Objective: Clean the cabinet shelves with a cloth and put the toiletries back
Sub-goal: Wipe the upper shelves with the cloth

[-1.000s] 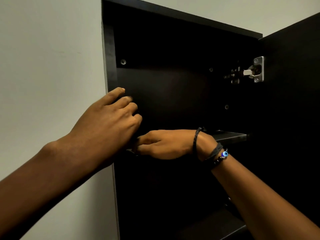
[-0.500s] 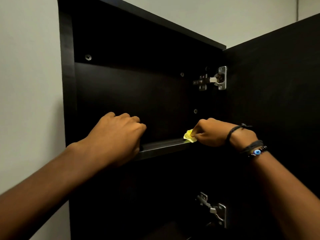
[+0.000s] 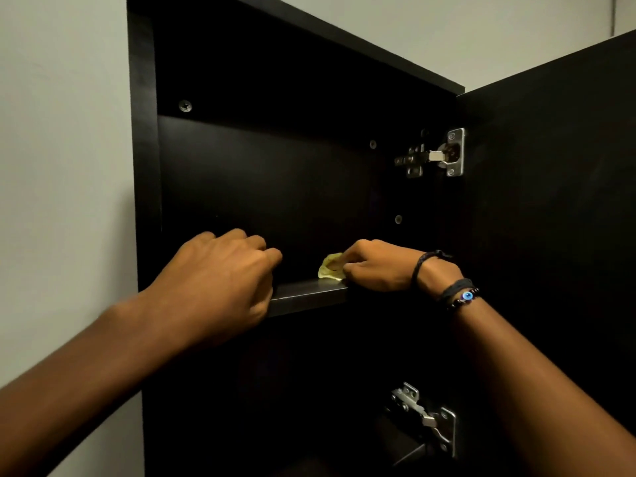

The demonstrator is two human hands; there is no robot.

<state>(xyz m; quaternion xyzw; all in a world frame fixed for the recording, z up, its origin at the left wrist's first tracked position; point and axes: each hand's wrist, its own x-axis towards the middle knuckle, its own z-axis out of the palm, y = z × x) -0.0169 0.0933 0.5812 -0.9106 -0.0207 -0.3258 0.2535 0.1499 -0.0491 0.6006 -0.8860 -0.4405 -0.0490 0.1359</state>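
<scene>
While my two forearms reach up from below, both hands meet at the shelf (image 3: 309,295), a dark board whose long axis runs left to right across the cabinet (image 3: 144,166). I see its front edge from slightly underneath.

My left hand (image 3: 220,280) sits at the shelf's left end, knuckles up, fingers curled together over the front edge and holding it. The fingertips are hidden behind the knuckles.

My right hand (image 3: 375,266) is on top of the shelf toward its right end, wrist wrapped in dark cord and bead bracelets (image 3: 459,294). Its fingers are bent down and clamped on the yellow cloth (image 3: 331,268), pressing it against the shelf's top surface just behind the front edge, about midway along the board.

The cloth is bunched into a small wad, so I cannot make out a clear long axis. The part that shows pokes out of my fingers toward the shelf's left end, well apart from my left hand.

Below the shelf, at its right, a metal lower hinge (image 3: 426,418) joins the cabinet to the open door (image 3: 550,201). Above the shelf, on the same side, sits the upper hinge (image 3: 433,154).

Farther back and above the shelf's left end, a screw (image 3: 185,105) shows in a dark rail. A pale wall (image 3: 62,166) lies beyond the shelf's left end.
</scene>
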